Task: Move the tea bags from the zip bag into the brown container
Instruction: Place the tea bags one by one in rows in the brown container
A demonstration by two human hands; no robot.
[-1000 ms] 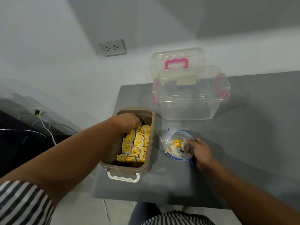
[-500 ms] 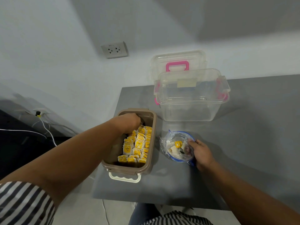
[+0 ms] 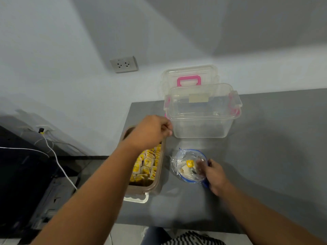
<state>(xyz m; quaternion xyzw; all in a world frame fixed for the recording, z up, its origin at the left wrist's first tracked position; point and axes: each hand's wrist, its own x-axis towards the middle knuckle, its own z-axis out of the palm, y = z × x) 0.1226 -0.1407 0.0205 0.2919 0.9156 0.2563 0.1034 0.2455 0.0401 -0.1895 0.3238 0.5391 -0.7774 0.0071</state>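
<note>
The brown container stands at the grey table's left edge, packed with several yellow-labelled tea bags. My left hand hovers over its far end with fingers curled and nothing visible in them; it hides that end of the container. To the right lies the clear zip bag with a blue rim, its mouth open. A yellow-tagged tea bag and a few pale ones lie inside. My right hand grips the bag's near right edge.
A clear plastic box with pink latches stands behind the bag. Its lid with a pink handle leans on the wall. The grey table runs off to the right. A white cable hangs left of the table.
My left hand has lifted out of the brown container and moved toward its far right corner. My right hand still holds the zip bag in the same spot.
</note>
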